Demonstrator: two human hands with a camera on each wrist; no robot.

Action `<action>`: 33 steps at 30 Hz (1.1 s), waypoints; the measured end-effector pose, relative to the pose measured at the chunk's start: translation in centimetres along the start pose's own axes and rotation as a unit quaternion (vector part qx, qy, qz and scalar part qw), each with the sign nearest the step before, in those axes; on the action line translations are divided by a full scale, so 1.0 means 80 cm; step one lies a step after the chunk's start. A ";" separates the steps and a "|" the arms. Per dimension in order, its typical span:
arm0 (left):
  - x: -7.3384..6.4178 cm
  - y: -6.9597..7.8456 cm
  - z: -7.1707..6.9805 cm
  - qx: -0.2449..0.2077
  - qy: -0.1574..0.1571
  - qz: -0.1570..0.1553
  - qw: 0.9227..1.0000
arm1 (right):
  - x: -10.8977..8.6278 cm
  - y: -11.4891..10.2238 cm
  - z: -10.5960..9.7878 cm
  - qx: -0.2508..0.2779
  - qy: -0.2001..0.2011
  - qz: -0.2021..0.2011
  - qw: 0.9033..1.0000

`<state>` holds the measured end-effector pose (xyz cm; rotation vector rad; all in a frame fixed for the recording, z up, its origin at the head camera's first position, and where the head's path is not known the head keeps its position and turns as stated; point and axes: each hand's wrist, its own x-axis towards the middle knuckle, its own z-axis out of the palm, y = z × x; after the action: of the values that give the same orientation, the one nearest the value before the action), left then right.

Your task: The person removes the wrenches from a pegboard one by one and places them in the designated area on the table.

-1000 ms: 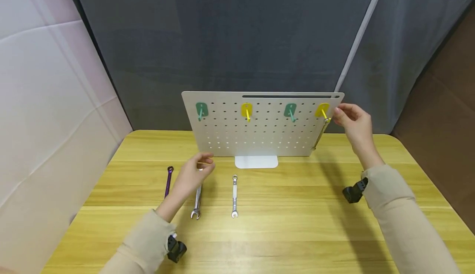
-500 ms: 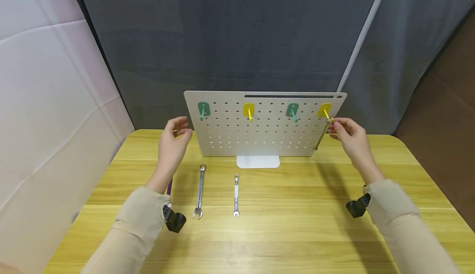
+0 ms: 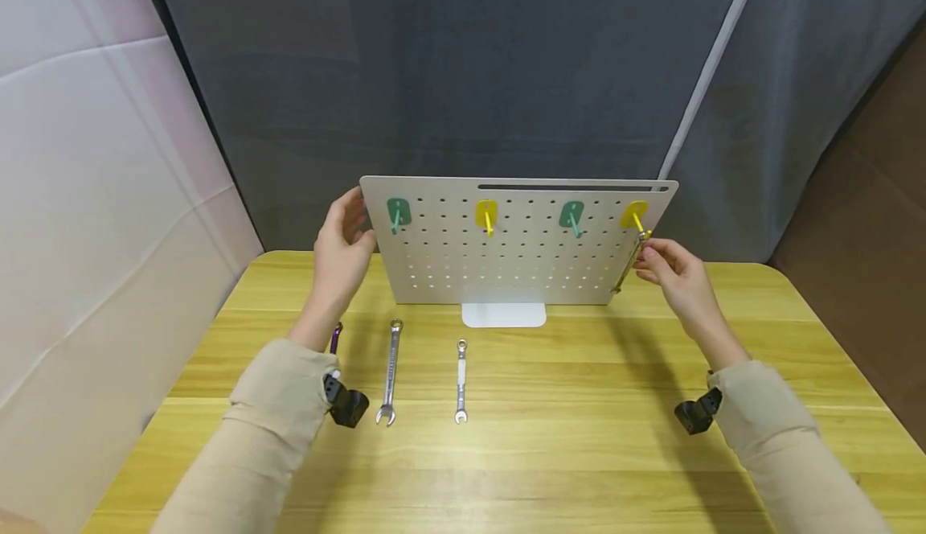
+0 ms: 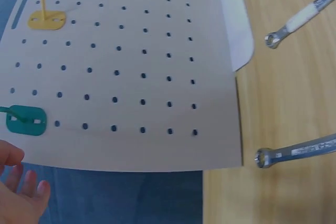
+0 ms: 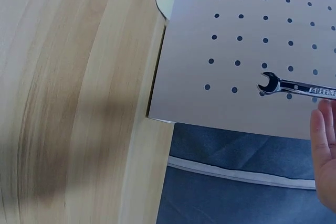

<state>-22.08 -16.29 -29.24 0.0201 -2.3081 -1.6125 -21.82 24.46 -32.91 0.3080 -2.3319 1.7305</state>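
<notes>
In the head view, a white pegboard point(image 3: 506, 252) stands upright on the table. My left hand point(image 3: 343, 240) is at its left edge, fingers behind the edge and thumb beside it; the left wrist view shows the relaxed fingers point(image 4: 39, 195) near a green hook point(image 4: 26, 120). A silver combination wrench point(image 3: 628, 264) hangs from the rightmost yellow hook point(image 3: 635, 216). Close beside its upper part is my right hand point(image 3: 680, 281), fingers extended near the board's right edge. The right wrist view shows the wrench's open end point(image 5: 270, 83) in front of the board.
Two silver combination wrenches, a longer one point(image 3: 391, 373) and a smaller one point(image 3: 461, 381), lie on the wooden table point(image 3: 542, 445). A purple wrench point(image 3: 336, 338) is mostly hidden by the left forearm. Another yellow hook point(image 3: 487, 216) and green hook point(image 3: 572, 216) carry nothing.
My left hand has moved from above the longer wrench up to the board's left edge, uncovering that wrench. My right hand has come down slightly along the right edge; the hanging wrench stays on its hook.
</notes>
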 end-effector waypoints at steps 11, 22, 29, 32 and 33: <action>0.011 0.022 -0.007 -0.002 0.012 0.067 0.998 | 0.001 0.001 0.002 -0.031 -0.008 0.005 0.999; 0.017 0.029 -0.002 0.039 0.039 0.059 0.997 | -0.008 -0.005 -0.004 -0.023 -0.022 0.059 0.998; 0.019 0.032 0.006 0.033 0.086 0.044 0.995 | -0.013 -0.011 -0.008 0.072 -0.056 0.079 0.993; 0.019 0.034 0.010 0.024 0.101 0.041 0.994 | -0.014 -0.015 -0.009 0.093 -0.067 0.085 0.990; 0.019 0.034 0.011 0.025 0.105 0.040 0.993 | -0.015 -0.016 -0.010 0.100 -0.070 0.088 0.989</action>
<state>-23.32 -14.83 -26.60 0.1026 -2.1600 -1.4403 -20.26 24.88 -31.86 0.2736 -2.3469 2.0967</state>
